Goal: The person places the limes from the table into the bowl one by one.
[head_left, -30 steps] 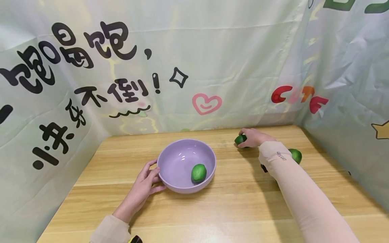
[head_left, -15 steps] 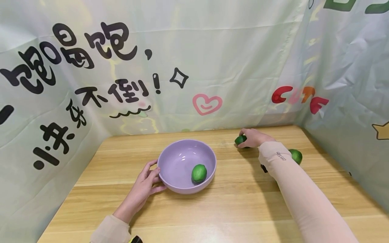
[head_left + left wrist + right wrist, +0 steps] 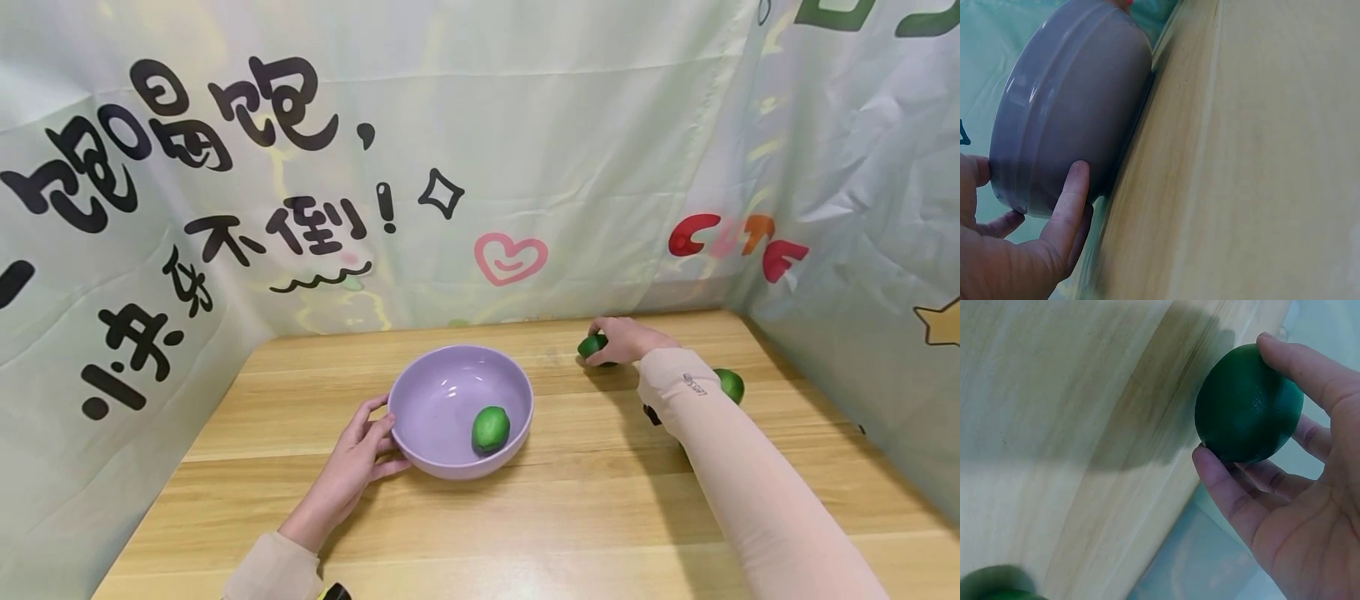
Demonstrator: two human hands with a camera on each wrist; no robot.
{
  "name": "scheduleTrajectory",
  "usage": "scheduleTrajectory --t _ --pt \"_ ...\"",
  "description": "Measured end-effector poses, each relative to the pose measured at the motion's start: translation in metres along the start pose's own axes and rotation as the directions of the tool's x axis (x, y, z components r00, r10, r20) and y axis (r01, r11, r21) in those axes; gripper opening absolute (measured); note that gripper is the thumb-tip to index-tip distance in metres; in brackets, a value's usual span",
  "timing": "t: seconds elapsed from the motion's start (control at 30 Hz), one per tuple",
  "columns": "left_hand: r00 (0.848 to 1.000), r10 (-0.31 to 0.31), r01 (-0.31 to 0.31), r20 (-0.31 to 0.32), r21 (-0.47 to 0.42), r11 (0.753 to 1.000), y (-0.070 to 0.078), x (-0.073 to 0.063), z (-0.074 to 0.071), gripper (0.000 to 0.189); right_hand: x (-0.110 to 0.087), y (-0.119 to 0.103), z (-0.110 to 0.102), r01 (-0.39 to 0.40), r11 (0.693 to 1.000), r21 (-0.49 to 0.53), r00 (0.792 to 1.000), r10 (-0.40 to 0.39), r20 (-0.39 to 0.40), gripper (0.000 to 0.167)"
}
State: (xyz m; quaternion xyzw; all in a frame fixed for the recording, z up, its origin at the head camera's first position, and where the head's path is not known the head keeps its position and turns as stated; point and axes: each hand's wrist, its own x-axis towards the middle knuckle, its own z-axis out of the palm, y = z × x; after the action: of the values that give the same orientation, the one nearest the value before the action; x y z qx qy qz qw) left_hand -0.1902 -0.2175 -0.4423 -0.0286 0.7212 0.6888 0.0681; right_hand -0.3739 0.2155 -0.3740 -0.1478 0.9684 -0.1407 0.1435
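A purple bowl (image 3: 450, 400) stands on the table with one green lime (image 3: 491, 429) inside. My left hand (image 3: 367, 446) holds the bowl's left side. Its spread fingers lie along the outer wall (image 3: 1079, 112) in the left wrist view, and the thumb is at the rim. Near the table's back edge, my right hand (image 3: 630, 340) grips a second lime (image 3: 1247, 406) between thumb and fingertips. That lime is close over the wood, with its shadow beside it.
Another green fruit (image 3: 731, 386) shows beyond the right sleeve (image 3: 720, 442), which hides part of it. A green fruit (image 3: 997, 584) also appears at the right wrist view's lower corner. Printed cloth (image 3: 600, 167) hangs behind the wooden table (image 3: 562, 517) and along both sides.
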Motion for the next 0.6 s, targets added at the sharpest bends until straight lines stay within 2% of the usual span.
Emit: scheduleTrajectory --t 0.6 --pt "1.000 0.006 -0.006 -0.002 0.004 1.000 0.001 -0.001 0.000 0.048 -0.006 -0.017 -0.017 0.046 0.999 -0.005 0.999 -0.046 -0.016 0.059"
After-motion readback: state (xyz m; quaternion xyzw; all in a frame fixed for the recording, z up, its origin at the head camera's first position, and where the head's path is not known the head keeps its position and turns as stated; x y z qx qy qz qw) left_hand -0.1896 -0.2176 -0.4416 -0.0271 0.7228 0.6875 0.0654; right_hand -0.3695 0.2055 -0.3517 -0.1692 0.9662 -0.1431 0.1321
